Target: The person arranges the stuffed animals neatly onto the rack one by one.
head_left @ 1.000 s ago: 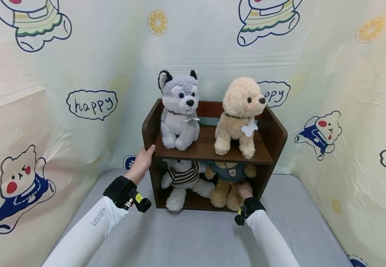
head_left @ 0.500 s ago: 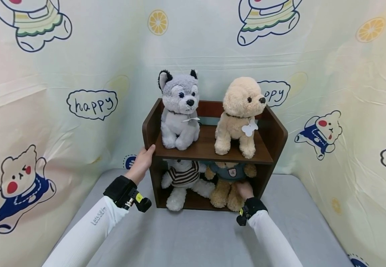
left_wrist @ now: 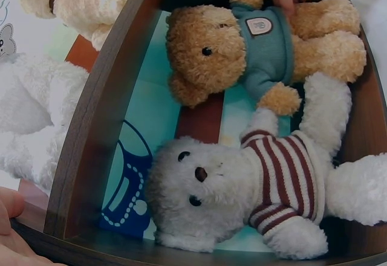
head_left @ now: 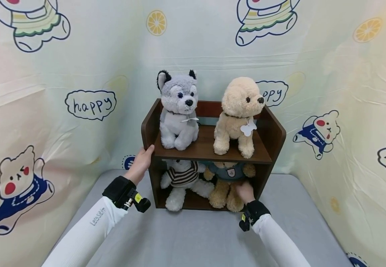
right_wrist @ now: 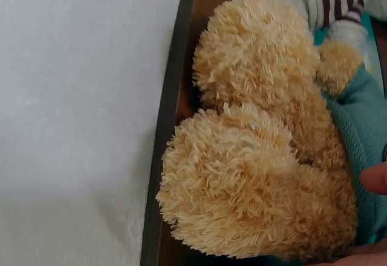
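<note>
A two-tier dark wooden shelf (head_left: 277, 135) stands in the middle of the head view. My left hand (head_left: 140, 165) grips its left side panel, with the thumb on the front edge. On the lower tier sits a brown teddy bear (left_wrist: 269, 42) in a teal sweater. My right hand (head_left: 245, 192) holds it at the waist, the thumb lying on the sweater in the right wrist view; the other fingers are mostly hidden. Beside this bear sits a white teddy bear (left_wrist: 290, 175) in a striped sweater, its leg against the brown one.
On the upper tier sit a grey husky plush (head_left: 179, 111) at the left and a cream plush dog (head_left: 241, 115) with a white tag at the right. A grey cloth-covered table (head_left: 186, 237) extends in front. Printed curtains (head_left: 89, 66) hang behind and at both sides.
My right wrist has turned and shifted slightly right and down, with the hand still at the brown bear's waist. The left hand keeps its place on the shelf.
</note>
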The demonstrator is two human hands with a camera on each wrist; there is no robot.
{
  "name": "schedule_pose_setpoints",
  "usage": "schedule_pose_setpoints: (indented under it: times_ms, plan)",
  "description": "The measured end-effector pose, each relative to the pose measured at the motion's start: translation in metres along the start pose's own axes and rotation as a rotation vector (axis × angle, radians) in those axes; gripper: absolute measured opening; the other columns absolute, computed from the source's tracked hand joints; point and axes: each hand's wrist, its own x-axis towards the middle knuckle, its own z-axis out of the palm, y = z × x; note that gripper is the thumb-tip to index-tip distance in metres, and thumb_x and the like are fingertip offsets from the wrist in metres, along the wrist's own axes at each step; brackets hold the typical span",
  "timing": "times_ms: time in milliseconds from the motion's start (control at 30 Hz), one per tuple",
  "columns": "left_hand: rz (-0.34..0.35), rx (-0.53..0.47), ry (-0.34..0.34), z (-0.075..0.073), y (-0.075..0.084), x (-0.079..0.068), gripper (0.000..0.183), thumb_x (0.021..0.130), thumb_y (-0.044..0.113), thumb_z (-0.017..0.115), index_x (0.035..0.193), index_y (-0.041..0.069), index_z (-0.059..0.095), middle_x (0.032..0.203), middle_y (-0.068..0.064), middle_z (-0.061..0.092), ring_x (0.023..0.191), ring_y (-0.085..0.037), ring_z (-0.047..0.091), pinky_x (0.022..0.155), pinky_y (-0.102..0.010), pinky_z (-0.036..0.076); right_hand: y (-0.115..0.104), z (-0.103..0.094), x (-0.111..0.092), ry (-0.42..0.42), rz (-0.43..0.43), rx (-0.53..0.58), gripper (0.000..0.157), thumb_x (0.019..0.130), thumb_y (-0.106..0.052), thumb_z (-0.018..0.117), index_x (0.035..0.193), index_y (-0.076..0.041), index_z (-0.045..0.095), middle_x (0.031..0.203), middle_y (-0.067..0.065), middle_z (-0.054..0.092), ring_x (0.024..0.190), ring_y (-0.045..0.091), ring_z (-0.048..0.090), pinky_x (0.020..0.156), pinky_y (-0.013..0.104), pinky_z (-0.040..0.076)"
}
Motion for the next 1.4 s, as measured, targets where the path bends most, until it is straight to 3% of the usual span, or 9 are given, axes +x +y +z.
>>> schedule_pose_setpoints:
  times_ms: [100,200,367,767,1033,1133,1300,1367,1400]
  plan:
    - [0.003,0.0,-0.005,-0.001,-0.001,0.001,0.066,0.099,0.042,0.022,0.144,0.002,-0.006,0.15,-0.02,-0.002,0.137,-0.036,0.004,0.107,-0.056,0.009,-0.003,0.001,-0.006,-0.009,-0.033,-0.023,0.03,0.092,-0.015,0.046,0.105,0.012,0.05,0.084,0.017,0.052,0.072,0.026,0.051,0.058,0.033,0.041]
    - [0.002,-0.001,-0.002,-0.002,-0.001,0.001,0.066,0.099,0.041,0.022,0.145,0.002,-0.005,0.151,-0.02,-0.001,0.137,-0.036,0.004,0.107,-0.055,0.009,-0.002,0.002,-0.011,-0.021,-0.065,-0.046,0.042,0.092,-0.017,0.047,0.116,0.017,0.044,0.101,0.029,0.052,0.087,0.037,0.053,0.071,0.043,0.045]
    - [0.005,0.0,0.007,-0.003,-0.003,0.002,0.065,0.099,0.041,0.021,0.145,0.002,-0.004,0.15,-0.02,0.001,0.137,-0.036,0.006,0.107,-0.055,0.01,0.0,0.002,-0.018,-0.032,-0.092,-0.086,0.053,0.091,-0.019,0.049,0.124,0.02,0.036,0.12,0.038,0.042,0.108,0.048,0.044,0.089,0.053,0.039]
    - [0.006,-0.001,0.005,-0.006,-0.005,0.003,0.064,0.099,0.041,0.021,0.145,0.004,-0.005,0.151,-0.02,0.0,0.137,-0.036,0.005,0.107,-0.056,0.009,0.005,0.018,-0.02,-0.012,-0.114,-0.109,0.058,0.088,-0.019,0.056,0.125,0.021,0.035,0.122,0.04,0.039,0.111,0.049,0.042,0.091,0.052,0.039]
    - [0.003,0.004,0.033,-0.005,-0.004,0.004,0.062,0.1,0.038,0.022,0.145,0.001,0.0,0.149,-0.022,0.009,0.136,-0.035,0.009,0.108,-0.052,0.013,0.004,0.032,-0.013,0.019,-0.046,-0.1,0.074,0.085,-0.032,0.061,0.124,0.024,0.032,0.121,0.042,0.036,0.112,0.05,0.036,0.091,0.054,0.036]
    - [-0.004,0.01,0.033,-0.005,-0.004,0.004,0.062,0.1,0.038,0.021,0.145,0.001,0.0,0.149,-0.021,0.01,0.136,-0.035,0.01,0.108,-0.052,0.013,0.02,0.043,-0.001,0.057,-0.073,-0.078,0.077,0.084,-0.037,0.061,0.123,0.023,0.034,0.121,0.04,0.037,0.112,0.049,0.036,0.091,0.053,0.036]
    - [-0.011,0.004,0.029,-0.004,-0.003,0.003,0.062,0.1,0.038,0.022,0.145,0.002,-0.001,0.15,-0.021,0.007,0.136,-0.035,0.009,0.108,-0.053,0.013,0.098,0.089,0.061,0.182,-0.186,-0.133,0.091,0.079,-0.061,0.055,0.117,0.02,0.041,0.111,0.038,0.04,0.103,0.048,0.038,0.084,0.048,0.04]
    - [-0.012,0.0,0.022,-0.004,-0.002,0.002,0.063,0.1,0.038,0.022,0.145,0.003,-0.001,0.15,-0.02,0.006,0.136,-0.035,0.008,0.108,-0.054,0.012,0.12,0.102,0.081,0.192,-0.167,-0.146,0.092,0.078,-0.064,0.054,0.114,0.021,0.044,0.108,0.04,0.04,0.1,0.05,0.037,0.082,0.05,0.04]
    - [-0.012,-0.002,0.019,-0.004,-0.001,0.002,0.062,0.1,0.038,0.023,0.145,0.003,-0.002,0.151,-0.02,0.005,0.137,-0.035,0.008,0.107,-0.054,0.012,0.12,0.101,0.083,0.169,-0.14,-0.141,0.091,0.079,-0.061,0.056,0.114,0.022,0.044,0.109,0.041,0.039,0.099,0.052,0.037,0.081,0.054,0.04]
